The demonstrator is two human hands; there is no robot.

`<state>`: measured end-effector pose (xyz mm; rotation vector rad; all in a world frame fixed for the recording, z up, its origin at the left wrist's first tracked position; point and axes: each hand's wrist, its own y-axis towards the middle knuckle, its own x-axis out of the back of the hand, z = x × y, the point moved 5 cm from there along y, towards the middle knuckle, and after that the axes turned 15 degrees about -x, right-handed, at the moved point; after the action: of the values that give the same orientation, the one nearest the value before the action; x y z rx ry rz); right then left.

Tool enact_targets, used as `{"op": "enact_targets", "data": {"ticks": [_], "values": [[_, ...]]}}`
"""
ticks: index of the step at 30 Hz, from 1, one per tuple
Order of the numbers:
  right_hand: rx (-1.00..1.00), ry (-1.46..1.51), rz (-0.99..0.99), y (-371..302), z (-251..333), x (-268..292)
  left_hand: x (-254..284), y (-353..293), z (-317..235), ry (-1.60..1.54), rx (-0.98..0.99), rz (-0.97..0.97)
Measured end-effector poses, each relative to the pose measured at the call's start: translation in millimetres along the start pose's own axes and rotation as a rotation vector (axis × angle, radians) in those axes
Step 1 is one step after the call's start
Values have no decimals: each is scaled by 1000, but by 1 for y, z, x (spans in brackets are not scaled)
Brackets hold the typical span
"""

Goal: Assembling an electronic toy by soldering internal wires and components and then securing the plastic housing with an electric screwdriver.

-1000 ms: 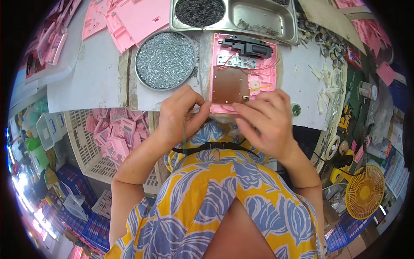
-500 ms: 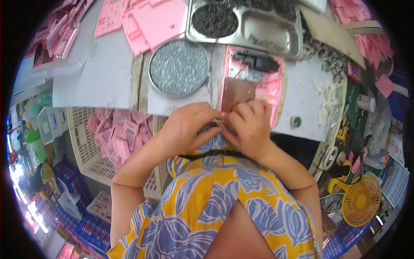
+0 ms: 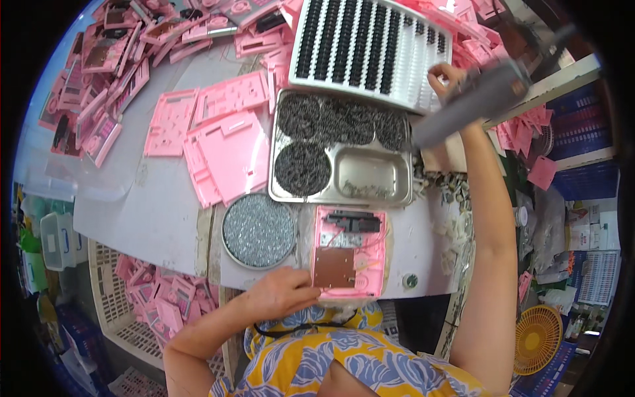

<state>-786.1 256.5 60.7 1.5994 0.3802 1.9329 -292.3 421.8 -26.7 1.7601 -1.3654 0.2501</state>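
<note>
My left hand [image 3: 281,293] is at the table's front edge, its fingers curled together at the lower left corner of an open pink plastic casing [image 3: 370,268]. Whatever it pinches there is hidden. Inside the casing are a brown board [image 3: 334,268], a black part [image 3: 354,221] and thin wires. My right arm stretches far forward. At its end my right hand [image 3: 446,78] is over the right side of a white tray [image 3: 413,79] with rows of small black parts, thumb and fingers curled into a pinch. A grey rod-shaped tool [image 3: 473,102] in front covers part of that hand.
A steel compartment tray [image 3: 405,192] of dark screws stands behind the casing. Left of the casing is a round dish [image 3: 259,229] of silvery small pieces. Pink panels [image 3: 228,155] and piled casings [image 3: 106,59] cover the far left. A basket [image 3: 109,298] sits below.
My hands were together at the casing's front edge. The right has moved far forward to the white tray; the left stays by the casing. The view has shifted, showing more of the table's back.
</note>
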Motion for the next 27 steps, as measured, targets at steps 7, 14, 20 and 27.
{"op": "enact_targets", "data": {"ticks": [7,14,20,27], "values": [[35,-383,-351,85,18,-30,2,3,-2,-20,54,15],[190,-334,-306,115,-2,-32,-1,2,-3,9,42,1],[-194,169,-261,81,-95,47,2,7,-2,89,6,18],[-698,588,404,-252,89,129,-2,5,-4,75,72,9]]}}
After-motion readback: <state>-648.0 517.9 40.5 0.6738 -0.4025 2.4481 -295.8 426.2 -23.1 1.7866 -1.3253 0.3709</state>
